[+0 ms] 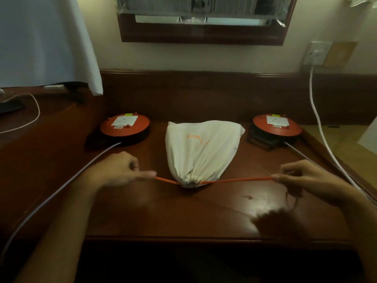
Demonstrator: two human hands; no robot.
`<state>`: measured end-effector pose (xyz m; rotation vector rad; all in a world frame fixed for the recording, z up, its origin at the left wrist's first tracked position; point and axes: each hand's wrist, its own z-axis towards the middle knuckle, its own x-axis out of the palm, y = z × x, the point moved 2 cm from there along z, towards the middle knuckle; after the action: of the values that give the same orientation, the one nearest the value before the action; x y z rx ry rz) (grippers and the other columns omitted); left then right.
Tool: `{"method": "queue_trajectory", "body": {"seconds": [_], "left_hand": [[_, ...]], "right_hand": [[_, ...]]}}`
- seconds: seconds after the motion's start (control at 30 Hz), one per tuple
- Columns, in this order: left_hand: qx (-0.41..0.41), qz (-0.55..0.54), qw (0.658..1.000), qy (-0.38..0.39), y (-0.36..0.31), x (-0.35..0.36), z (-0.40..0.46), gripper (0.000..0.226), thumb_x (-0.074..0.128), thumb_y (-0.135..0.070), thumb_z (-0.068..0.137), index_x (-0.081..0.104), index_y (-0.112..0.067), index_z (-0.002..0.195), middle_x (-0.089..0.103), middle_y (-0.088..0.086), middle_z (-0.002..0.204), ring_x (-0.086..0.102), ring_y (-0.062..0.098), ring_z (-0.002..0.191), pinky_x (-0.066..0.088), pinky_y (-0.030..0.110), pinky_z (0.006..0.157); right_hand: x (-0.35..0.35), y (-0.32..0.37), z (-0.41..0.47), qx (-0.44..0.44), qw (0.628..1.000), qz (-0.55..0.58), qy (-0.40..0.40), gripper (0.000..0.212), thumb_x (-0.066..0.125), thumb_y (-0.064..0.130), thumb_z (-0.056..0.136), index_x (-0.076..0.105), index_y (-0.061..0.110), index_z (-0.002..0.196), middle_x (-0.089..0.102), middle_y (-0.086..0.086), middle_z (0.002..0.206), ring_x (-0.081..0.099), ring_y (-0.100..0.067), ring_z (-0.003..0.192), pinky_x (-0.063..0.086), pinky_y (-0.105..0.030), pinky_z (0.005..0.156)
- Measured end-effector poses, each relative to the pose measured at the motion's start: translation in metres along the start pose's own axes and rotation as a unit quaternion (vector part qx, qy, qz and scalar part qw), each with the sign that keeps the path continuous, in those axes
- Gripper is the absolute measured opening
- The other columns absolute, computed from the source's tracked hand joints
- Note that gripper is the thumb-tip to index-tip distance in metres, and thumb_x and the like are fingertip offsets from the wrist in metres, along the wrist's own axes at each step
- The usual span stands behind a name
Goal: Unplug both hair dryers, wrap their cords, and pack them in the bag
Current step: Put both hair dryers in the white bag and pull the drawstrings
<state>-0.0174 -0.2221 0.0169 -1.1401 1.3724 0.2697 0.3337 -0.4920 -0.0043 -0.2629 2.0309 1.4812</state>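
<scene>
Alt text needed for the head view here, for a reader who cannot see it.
Two hands pull the orange drawstring of a white cloth bag out to either side, its mouth cinched shut on a dark wooden desk: left hand, right hand. An orange extension cord reel sits each side of the bag.

One white drawstring bag (203, 148); one orange drawstring (234, 180); two round red socket reels (124, 127) (277, 125); two grey cables (61, 188) (302, 156); two hands (120, 170) (299, 178); one wall socket (317, 53).

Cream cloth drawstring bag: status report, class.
Left hand and right hand each pinch the orange drawstring. Cream cloth bag cinched shut. Nothing obstructing.
</scene>
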Motion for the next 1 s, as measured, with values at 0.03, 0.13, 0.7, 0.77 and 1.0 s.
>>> {"method": "queue_trajectory", "body": {"seconds": [0.03,0.13,0.7,0.77,1.0], "left_hand": [[-0.016,0.013,0.999,0.037,0.005,-0.017,-0.001,0.045,0.07,-0.056,0.08,0.064,-0.012,0.08,0.058,-0.001,0.072,0.053,0.009,0.065,0.039,0.025,0.06],[-0.014,0.016,0.999,0.037,0.011,-0.067,0.003,0.033,0.071,-0.042,0.083,0.065,-0.01,0.086,0.057,0.0,0.078,0.05,0.009,0.068,0.037,0.026,0.062],[0.255,0.396,0.865,-0.174,-0.125,-0.019,0.2,0.033,0.076,-0.053,0.08,0.063,-0.03,0.101,0.058,-0.003,0.119,0.048,0.021,0.123,0.026,0.047,0.111],[0.274,0.344,0.874,-0.209,-0.114,-0.006,0.202,0.04,0.074,-0.048,0.084,0.061,-0.03,0.117,0.049,0.0,0.143,0.036,0.023,0.14,0.022,0.047,0.116],[0.141,0.014,0.968,-0.207,-0.079,0.043,0.193,0.043,0.039,-0.04,0.105,0.048,-0.022,0.143,0.028,0.001,0.163,0.021,0.019,0.152,0.018,0.043,0.122]], "right_hand": [[-0.016,0.003,-0.002,0.002,1.0,-0.01,-0.013,0.036,0.069,0.034,0.088,0.064,-0.001,0.08,0.059,-0.011,0.066,0.054,-0.023,0.059,0.048,-0.03,0.057],[-0.06,0.017,0.002,0.011,0.996,-0.065,-0.059,0.028,0.068,0.039,0.084,0.072,0.011,0.083,0.068,-0.016,0.078,0.064,-0.029,0.07,0.055,-0.042,0.065],[0.016,0.116,0.224,-0.162,0.768,-0.58,-0.216,0.032,0.063,0.018,0.094,0.061,0.022,0.126,0.038,-0.013,0.146,0.031,-0.034,0.138,0.03,-0.05,0.112],[0.022,0.107,0.23,-0.159,0.78,-0.555,-0.241,0.051,0.063,0.016,0.094,0.046,0.02,0.142,0.027,-0.013,0.158,0.02,-0.037,0.148,0.023,-0.052,0.118],[0.085,0.076,0.198,-0.057,0.943,-0.256,-0.203,0.065,0.032,0.046,0.106,0.014,0.015,0.159,0.003,-0.006,0.169,-0.005,-0.03,0.155,0.001,-0.048,0.124]]}}
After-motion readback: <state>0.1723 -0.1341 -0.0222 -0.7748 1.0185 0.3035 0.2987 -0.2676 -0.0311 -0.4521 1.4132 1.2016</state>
